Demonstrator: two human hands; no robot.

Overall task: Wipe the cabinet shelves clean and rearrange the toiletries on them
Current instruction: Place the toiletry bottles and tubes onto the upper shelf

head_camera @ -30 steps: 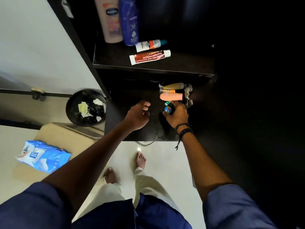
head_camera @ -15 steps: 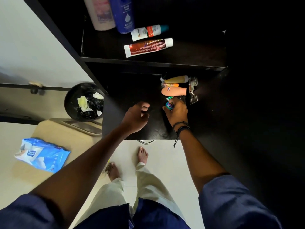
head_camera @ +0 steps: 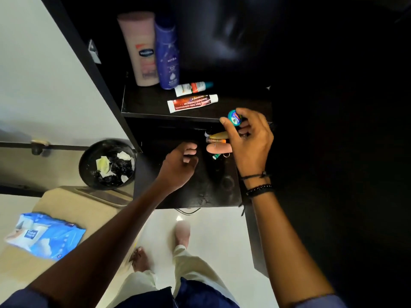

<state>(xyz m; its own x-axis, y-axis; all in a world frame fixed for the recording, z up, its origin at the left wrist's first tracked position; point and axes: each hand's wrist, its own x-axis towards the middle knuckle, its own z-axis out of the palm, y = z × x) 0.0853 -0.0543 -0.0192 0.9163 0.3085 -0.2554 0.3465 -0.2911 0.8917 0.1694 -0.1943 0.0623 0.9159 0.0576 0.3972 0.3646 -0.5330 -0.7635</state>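
Right hand (head_camera: 249,143) pinches small round jar with a blue-green lid (head_camera: 234,117) between thumb and fingertips, level with the front edge of the upper black cabinet shelf (head_camera: 146,105).

Jar sits just right of and below the cap end of the red-and-white tube (head_camera: 192,103), which lies long axis left–right, as does the white tube with orange label and teal cap (head_camera: 193,87) behind it. Right hand is nearer that shelf. Left hand (head_camera: 178,165) hangs loosely curled over the lower black shelf (head_camera: 213,185), holding nothing. Legible: "Vaseline" on tall pink plastic bottle (head_camera: 142,52), "NIVEA" on dark blue bottle (head_camera: 168,56). Jar and tube print unreadable.
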